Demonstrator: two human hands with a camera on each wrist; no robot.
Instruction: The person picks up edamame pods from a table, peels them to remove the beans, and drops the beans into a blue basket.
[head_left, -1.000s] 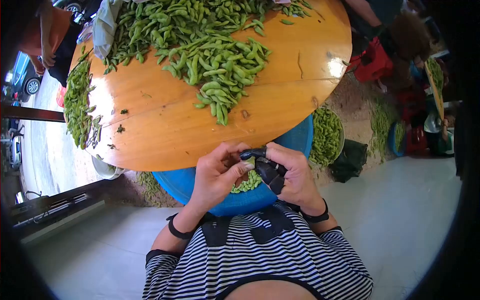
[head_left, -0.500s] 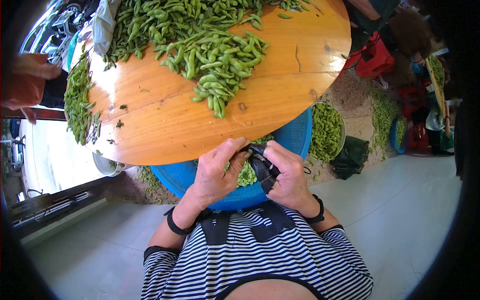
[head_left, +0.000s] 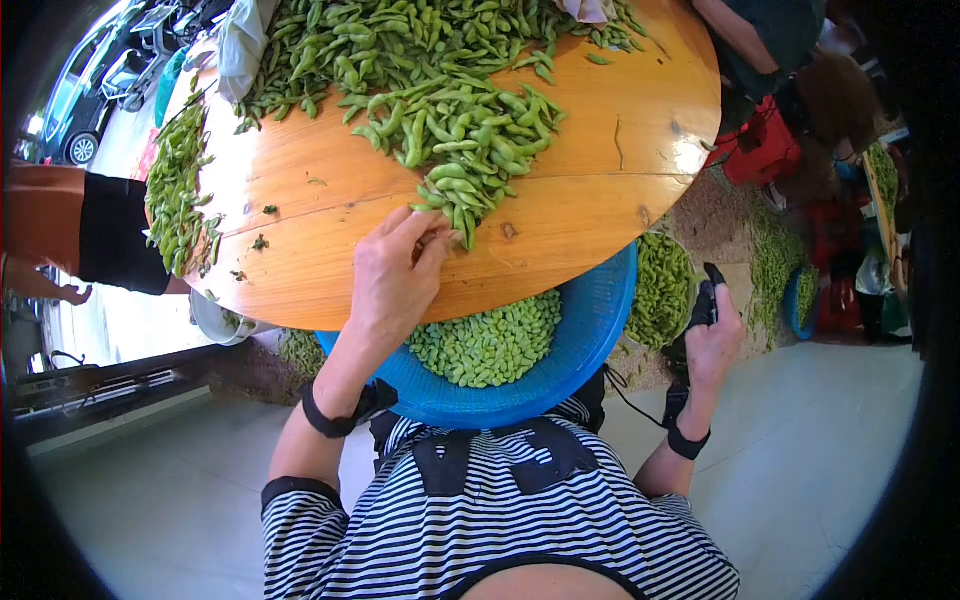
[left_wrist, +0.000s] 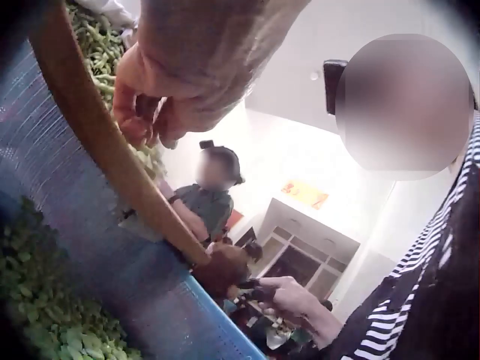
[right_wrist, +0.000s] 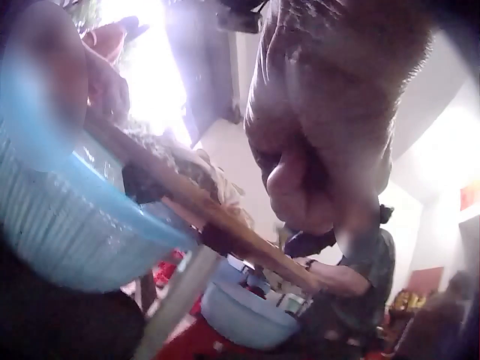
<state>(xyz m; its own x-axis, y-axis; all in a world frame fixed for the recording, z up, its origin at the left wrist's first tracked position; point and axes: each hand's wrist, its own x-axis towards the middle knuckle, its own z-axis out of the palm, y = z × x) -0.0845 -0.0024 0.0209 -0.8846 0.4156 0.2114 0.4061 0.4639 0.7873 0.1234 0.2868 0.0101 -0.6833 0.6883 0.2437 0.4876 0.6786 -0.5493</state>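
On the wooden table (head_left: 560, 230), my left hand (head_left: 395, 275) reaches to the near tip of a heap of green soybean pods (head_left: 480, 130). Its thumb and fingers pinch at a pod (head_left: 466, 233) there, partly covering it. My right hand (head_left: 715, 340) is out to the right, beside a tub (head_left: 690, 268) of pods, its index finger stretched out. Black covers (head_left: 704, 305) wrap some of its fingers, and nothing shows in its grasp. Between the arms, under the table edge, a blue basket (head_left: 605, 325) holds shelled green beans (head_left: 490, 340).
More pods (head_left: 178, 190) line the table's left edge. A white bucket (head_left: 212, 320) stands below it. Someone in orange and black (head_left: 110, 230) is at the left, another person (head_left: 745, 45) at the back right. Red plastic seating (head_left: 765, 145) stands behind the pod tub.
My hands were together over the basket and have parted. The left moved forward onto the table to the pods; the right swung out to the right. The beans in the basket show more fully.
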